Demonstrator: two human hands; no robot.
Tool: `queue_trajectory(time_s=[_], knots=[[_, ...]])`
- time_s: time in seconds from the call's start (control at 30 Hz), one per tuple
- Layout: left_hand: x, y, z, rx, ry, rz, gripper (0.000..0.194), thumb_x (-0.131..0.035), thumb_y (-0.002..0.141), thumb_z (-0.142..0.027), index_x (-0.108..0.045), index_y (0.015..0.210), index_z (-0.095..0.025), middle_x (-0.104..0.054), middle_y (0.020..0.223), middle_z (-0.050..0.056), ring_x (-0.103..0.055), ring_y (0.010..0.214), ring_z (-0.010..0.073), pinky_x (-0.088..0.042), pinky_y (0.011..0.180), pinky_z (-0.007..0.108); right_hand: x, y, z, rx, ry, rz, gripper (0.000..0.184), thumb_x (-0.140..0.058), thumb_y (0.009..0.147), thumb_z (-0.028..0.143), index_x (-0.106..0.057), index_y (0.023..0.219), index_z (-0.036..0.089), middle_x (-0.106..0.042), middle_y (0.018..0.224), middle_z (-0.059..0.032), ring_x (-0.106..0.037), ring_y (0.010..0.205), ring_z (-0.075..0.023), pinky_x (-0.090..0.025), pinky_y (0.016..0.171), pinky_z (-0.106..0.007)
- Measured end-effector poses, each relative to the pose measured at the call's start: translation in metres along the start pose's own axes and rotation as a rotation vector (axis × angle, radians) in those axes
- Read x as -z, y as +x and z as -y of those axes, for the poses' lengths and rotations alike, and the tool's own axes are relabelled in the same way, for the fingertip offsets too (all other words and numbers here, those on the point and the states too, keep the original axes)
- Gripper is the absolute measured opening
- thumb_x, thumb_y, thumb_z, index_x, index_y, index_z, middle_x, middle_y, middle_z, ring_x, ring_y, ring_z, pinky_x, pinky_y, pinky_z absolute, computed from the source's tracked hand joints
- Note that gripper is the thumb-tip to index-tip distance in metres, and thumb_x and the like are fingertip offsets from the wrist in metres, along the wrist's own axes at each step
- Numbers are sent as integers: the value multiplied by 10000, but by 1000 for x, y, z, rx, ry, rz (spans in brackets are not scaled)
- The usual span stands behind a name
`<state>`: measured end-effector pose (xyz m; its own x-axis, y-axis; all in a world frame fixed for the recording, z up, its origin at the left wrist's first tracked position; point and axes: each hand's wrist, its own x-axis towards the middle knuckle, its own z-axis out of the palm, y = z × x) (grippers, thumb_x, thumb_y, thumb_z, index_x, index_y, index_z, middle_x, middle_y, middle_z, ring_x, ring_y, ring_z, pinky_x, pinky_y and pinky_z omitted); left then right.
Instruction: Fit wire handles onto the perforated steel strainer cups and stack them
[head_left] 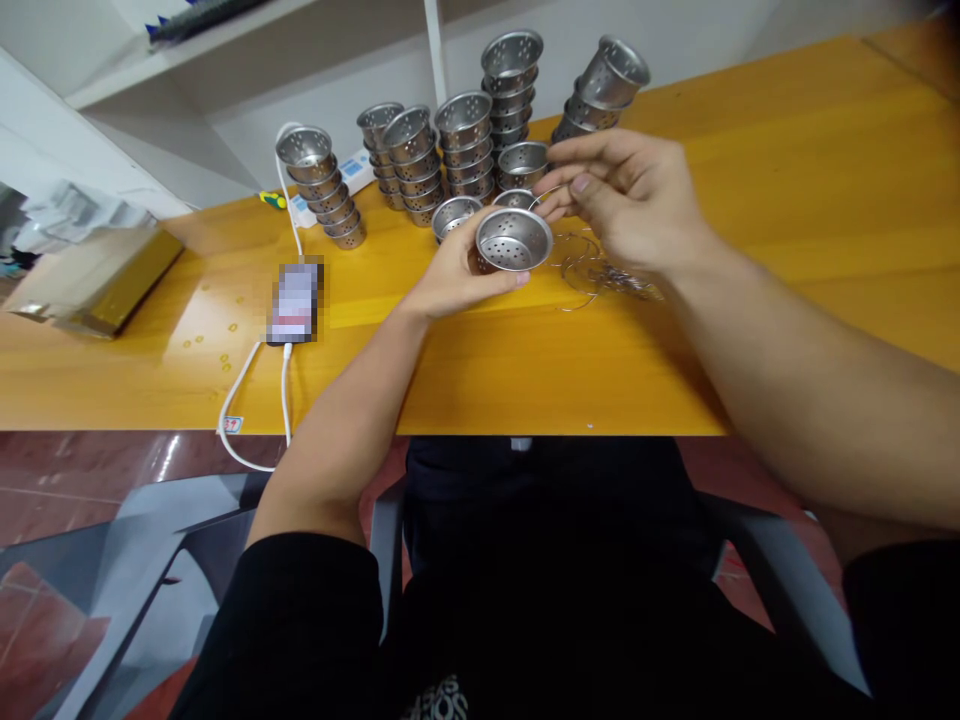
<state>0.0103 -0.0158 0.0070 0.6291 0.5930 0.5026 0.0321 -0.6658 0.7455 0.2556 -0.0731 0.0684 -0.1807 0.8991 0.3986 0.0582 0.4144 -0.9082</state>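
My left hand (457,272) grips a perforated metal cup (514,242) around its side, its open mouth tilted toward me. Just above and to the right, my right hand (626,195) pinches a thin bent wire (537,198) between thumb and fingers, close to the cup's rim. Whether the wire touches the cup I cannot tell. Below my right hand a tangle of similar thin wires (626,282) lies on the table. Behind the held cup stand a few single cups, among them one cup (454,214) partly covered by my left hand.
Several stacks of perforated cups line the table's back, including a left stack (321,190) and a leaning right stack (600,90). A phone (295,303) with a white cable (286,395) lies on the wooden table (487,380). At far left sits a cardboard box (94,275).
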Motion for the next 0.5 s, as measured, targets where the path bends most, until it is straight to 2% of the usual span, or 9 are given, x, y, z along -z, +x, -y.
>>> queue_trajectory(time_s=[0.1,0.23,0.4,0.5], knots=[[1,0,5,1,3,4,1102,-888,743,-954,-630,1491,-188,-750,1392,136,-777,1292,327,-610,1200,595,3,2,-6,-4,5,29,739,-930,828,865,-690,1276,329,-825,1273,-89,-791,1086,-342,-605,1125,-594],[5,0,3,-25,22,2,1106,-872,766,-952,-620,1515,-179,-749,1398,150,-766,1330,350,-596,1219,611,5,3,-14,-21,-116,27,805,-893,793,952,-700,1247,316,-834,1220,-101,-776,990,-345,-625,1055,-613],[6,1,2,-27,45,12,1106,-871,747,-966,-621,1495,-191,-756,1381,137,-771,1313,349,-597,1214,608,8,-3,-12,-36,-237,144,579,-830,962,847,-760,1172,312,-803,1084,-80,-707,930,-311,-617,1034,-599],[4,2,9,-28,58,-8,1137,-839,730,-1012,-625,1501,-203,-748,1375,115,-770,1300,338,-596,1202,602,8,-6,-8,-35,-288,141,479,-792,1022,759,-778,1166,303,-791,1077,-86,-685,882,-302,-632,980,-581]])
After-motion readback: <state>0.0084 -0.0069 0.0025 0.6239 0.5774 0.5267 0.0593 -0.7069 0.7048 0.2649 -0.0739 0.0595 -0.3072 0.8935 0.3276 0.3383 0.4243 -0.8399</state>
